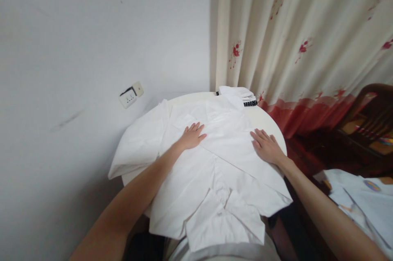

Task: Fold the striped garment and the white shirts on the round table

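Note:
A white shirt-like garment point(187, 187) lies spread over a round white table point(272, 124), its lower part hanging off the near edge towards me. One sleeve point(139, 140) stretches out to the left. My left hand point(193, 136) rests flat on the cloth near the middle, fingers spread. Over at the right side, my right hand point(266, 145) lies palm down on the garment near the table's rim, its fingers extended. Neither hand grips anything. Some creases run across the fabric between and below the hands.
Folded white cloth with a black dotted piece point(238, 92) sits at the table's far edge. A wall with a socket point(128, 98) borders the left. Behind hangs a floral curtain point(264, 32). At the right are a wooden chair point(368, 118) and more white clothing point(365, 203).

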The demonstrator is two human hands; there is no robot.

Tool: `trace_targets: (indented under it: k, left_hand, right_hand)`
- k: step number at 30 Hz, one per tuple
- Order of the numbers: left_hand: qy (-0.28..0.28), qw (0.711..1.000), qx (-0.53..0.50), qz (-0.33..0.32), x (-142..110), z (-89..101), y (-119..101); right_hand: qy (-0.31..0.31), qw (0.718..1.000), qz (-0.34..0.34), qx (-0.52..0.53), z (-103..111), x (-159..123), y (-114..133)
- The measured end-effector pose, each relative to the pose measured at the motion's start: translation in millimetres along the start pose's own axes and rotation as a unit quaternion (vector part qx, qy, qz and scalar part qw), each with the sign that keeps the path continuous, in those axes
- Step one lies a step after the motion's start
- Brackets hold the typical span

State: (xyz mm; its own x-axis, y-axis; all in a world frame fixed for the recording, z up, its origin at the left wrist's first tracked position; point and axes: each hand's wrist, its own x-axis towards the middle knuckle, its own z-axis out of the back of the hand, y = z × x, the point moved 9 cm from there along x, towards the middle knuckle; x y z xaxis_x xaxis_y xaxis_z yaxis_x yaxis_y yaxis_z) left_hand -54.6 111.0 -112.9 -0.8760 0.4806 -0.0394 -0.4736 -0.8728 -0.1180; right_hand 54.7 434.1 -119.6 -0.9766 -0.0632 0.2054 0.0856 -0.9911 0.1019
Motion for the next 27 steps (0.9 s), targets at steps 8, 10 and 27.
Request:
trace_targets:
  k: [8,10,27]
  left_hand:
    - [-0.007,1.0,0.001,-0.001,2,-0.4,1]
    - [-0.007,1.0,0.001,0.0,3,-1.3,2]
    - [0.01,1.0,-0.008,0.013,-3,3.6,-5]
  right_hand:
    - [-0.067,0.991,-0.103,0.049,12,5,-46]
    - [-0.078,0.985,-0.135,0.078,14,4,-55]
    - [-0.019,0.989,0.11,0.099,14,-21,19]
